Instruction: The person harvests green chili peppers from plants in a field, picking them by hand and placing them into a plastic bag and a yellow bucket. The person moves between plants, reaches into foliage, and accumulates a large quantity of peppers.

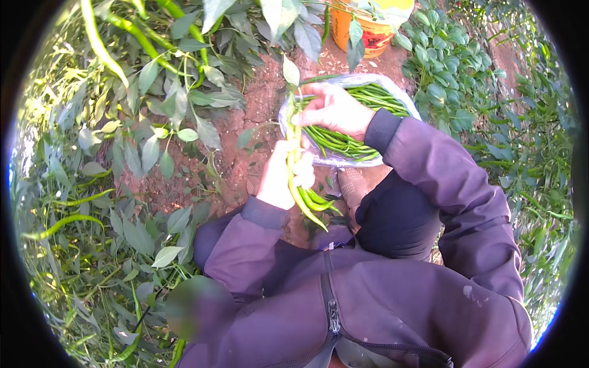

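Note:
My left hand is wrapped around a small bunch of long green chili peppers, their tips hanging out below the fist towards my lap. A pale leaf sticks up at the stem end of this bunch. At that upper end is my right hand, thumb and fingertips against the stems; whether they pinch anything is unclear. Under the right hand lies a clear plastic bag, open at the top and filled with green chili peppers.
An orange-yellow bucket bearing writing stands beyond the bag on reddish soil. Chili plants with hanging peppers crowd the left side. Low leafy plants grow on the right. My shoe is close to the bag's near edge.

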Available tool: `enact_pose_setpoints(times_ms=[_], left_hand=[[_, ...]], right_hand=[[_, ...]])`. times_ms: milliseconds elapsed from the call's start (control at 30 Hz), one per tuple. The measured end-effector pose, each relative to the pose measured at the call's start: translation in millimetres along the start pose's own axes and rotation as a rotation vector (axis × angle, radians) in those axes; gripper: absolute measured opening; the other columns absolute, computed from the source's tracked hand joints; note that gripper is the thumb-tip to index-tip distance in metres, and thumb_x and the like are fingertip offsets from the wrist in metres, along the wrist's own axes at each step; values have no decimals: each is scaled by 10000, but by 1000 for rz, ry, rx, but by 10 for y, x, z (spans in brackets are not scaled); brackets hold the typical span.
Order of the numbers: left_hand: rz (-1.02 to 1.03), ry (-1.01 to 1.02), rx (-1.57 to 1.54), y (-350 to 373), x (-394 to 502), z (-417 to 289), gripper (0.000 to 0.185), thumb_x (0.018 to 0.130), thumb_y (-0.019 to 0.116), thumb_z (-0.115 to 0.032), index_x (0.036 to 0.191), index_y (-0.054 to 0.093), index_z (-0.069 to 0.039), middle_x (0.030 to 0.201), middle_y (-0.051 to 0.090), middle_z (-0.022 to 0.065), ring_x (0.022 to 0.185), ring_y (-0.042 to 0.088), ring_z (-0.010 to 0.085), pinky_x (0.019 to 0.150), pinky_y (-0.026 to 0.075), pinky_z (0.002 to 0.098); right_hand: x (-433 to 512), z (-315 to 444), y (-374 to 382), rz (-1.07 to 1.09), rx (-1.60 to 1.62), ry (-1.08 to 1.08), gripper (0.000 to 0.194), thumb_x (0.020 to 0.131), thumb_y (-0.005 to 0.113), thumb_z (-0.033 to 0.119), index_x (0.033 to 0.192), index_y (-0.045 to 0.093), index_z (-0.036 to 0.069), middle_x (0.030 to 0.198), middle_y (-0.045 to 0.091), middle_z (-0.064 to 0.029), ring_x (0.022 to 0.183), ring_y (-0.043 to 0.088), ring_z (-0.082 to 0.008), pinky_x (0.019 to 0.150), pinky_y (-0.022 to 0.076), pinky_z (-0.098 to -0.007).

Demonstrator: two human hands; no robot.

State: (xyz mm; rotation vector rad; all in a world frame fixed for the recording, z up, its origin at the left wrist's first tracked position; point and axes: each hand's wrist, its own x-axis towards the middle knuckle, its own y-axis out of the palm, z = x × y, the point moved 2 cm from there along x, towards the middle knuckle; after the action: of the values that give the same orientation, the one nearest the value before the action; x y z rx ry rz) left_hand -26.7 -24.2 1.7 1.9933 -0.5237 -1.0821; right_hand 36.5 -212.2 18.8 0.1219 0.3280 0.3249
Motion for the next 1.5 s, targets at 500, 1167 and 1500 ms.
enact_pose_setpoints(times_ms=[500,1167,1500], left_hand=[[-112,-15,380,-189,-294,75,219,1084,571,-297,1044,597,-84,691,497,-39,494,422,73,457,387,254],[-423,303,1107,-606,-903,-475,213,1032,692,-223,932,641,-42,679,492,-64,572,429,28,491,333,252],[-459,514,1330,-372,-806,-688,212,1039,679,-218,939,616,-43,708,515,-65,614,447,25,530,359,243]], right_hand=[[4,-157,-148,145,-576,54,510,1090,618,431,807,724,20,629,556,48,568,450,-57,534,368,-281],[392,-807,-270,-471,-615,-45,608,1003,584,538,810,754,-14,766,736,-216,789,759,-338,759,554,-483],[1603,-618,197,-261,-715,-129,313,977,685,234,1185,768,16,906,780,-179,810,747,-240,788,598,-412]])
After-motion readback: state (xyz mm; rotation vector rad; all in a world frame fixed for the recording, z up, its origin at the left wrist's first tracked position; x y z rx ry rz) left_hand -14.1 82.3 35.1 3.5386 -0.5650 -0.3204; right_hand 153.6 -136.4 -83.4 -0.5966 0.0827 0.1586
